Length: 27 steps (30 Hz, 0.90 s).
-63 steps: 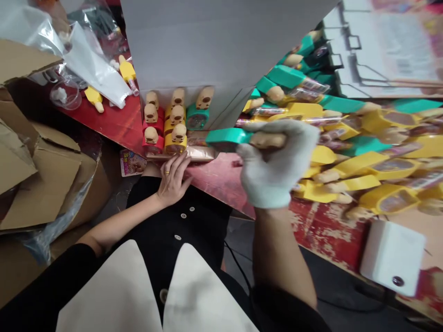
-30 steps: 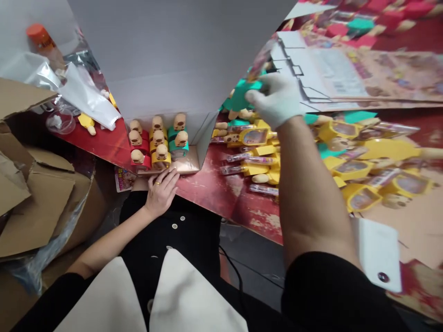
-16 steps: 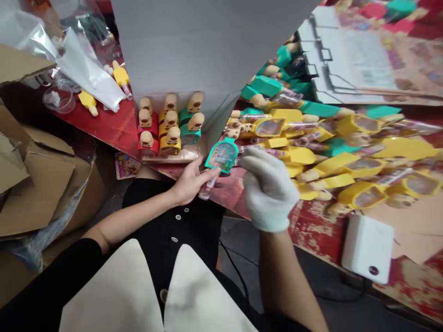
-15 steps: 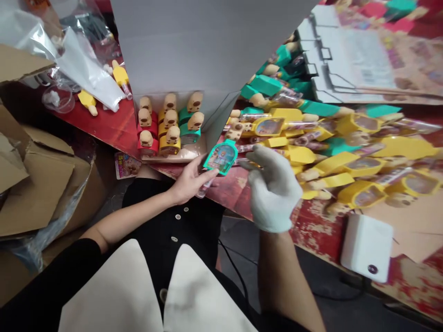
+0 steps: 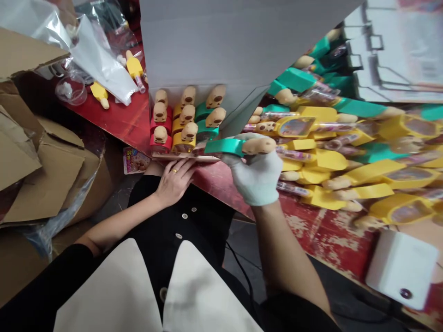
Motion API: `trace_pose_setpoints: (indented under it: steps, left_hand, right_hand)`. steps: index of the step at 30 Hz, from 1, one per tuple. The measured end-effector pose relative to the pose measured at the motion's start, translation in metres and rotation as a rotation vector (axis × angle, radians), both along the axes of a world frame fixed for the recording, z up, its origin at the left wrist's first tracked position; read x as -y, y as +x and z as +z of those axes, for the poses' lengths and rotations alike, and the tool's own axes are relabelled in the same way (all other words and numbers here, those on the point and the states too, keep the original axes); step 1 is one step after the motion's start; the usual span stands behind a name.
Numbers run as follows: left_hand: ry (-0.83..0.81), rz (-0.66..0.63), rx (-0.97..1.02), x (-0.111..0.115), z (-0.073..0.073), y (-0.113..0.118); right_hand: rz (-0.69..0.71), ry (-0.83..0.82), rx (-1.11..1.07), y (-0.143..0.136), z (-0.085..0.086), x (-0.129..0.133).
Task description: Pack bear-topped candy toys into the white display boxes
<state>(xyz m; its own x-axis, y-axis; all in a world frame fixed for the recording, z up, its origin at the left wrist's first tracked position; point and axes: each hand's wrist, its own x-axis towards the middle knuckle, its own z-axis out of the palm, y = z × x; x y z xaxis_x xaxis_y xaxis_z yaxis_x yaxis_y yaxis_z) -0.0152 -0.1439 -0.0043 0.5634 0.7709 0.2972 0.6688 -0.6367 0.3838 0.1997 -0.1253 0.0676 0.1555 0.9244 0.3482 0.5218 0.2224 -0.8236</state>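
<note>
Worn red paint covers the worktable (image 5: 116, 121), its bare wood showing through in pale patches toward the right. An open box with a grey-white inside (image 5: 207, 50) stands on it, and at its bottom sit animal-headed toys in three columns: three red toys (image 5: 161, 143), three yellow toys (image 5: 183, 142) and two green toys (image 5: 207, 130), tan heads up. The gloved right hand (image 5: 258, 173) is closed around a loose green toy (image 5: 224, 146), held sideways at the box's front right corner, its green body toward the box and its tan head to the right. The bare left hand (image 5: 175, 184), a ring on one finger, holds nothing that can be seen; its fingers lie extended along the box's front edge. Right of the box spreads a heap of yellow toys (image 5: 328, 159) with clear tubes, more green ones (image 5: 297, 79) behind, and a flat white carton (image 5: 398, 60) beyond them. A white case (image 5: 403, 269) with a dark round button is near the table edge. On the left are plastic bags (image 5: 100, 60), a clear cup (image 5: 78, 94), two stray yellow toys (image 5: 99, 93) and torn brown cardboard (image 5: 51, 180).
</note>
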Motion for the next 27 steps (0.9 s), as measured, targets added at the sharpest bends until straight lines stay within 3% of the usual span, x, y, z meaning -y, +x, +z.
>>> trace_pose_setpoints:
  steps: [6, 12, 14, 17, 18, 21, 23, 25, 27]
  left_hand:
    - [0.002, -0.023, 0.003, 0.000, 0.004, 0.001]
    - [0.032, -0.044, 0.023, -0.010, 0.003, -0.003]
    - [0.028, -0.033, 0.015, -0.015, 0.005, -0.005]
    - [0.008, -0.002, 0.019, -0.023, 0.010, -0.010]
    - [0.021, 0.006, 0.036, -0.025, 0.012, -0.012]
    - [0.128, 0.007, 0.158, -0.029, 0.016, -0.014]
    - [0.184, -0.073, 0.233, -0.029, 0.016, -0.006]
    - [0.188, -0.197, 0.220, -0.034, 0.013, 0.008]
    - [0.168, -0.277, 0.115, -0.043, 0.010, 0.024]
  right_hand:
    - [0.180, -0.067, 0.474, -0.016, -0.001, -0.025]
    - [-0.056, 0.063, 0.445, -0.042, -0.030, -0.021]
    - [-0.039, 0.066, 0.484, -0.042, -0.036, -0.016]
    - [0.081, 0.067, 0.544, -0.020, -0.034, -0.014]
    - [0.052, 0.089, 0.539, -0.005, -0.032, -0.015]
    - [-0.256, 0.114, 0.557, 0.049, -0.035, -0.021]
    - [-0.409, -0.010, 0.631, 0.080, -0.044, -0.029]
    - [-0.372, -0.151, 0.716, 0.097, -0.055, -0.038]
    - [-0.230, -0.162, 0.751, 0.101, -0.063, -0.047]
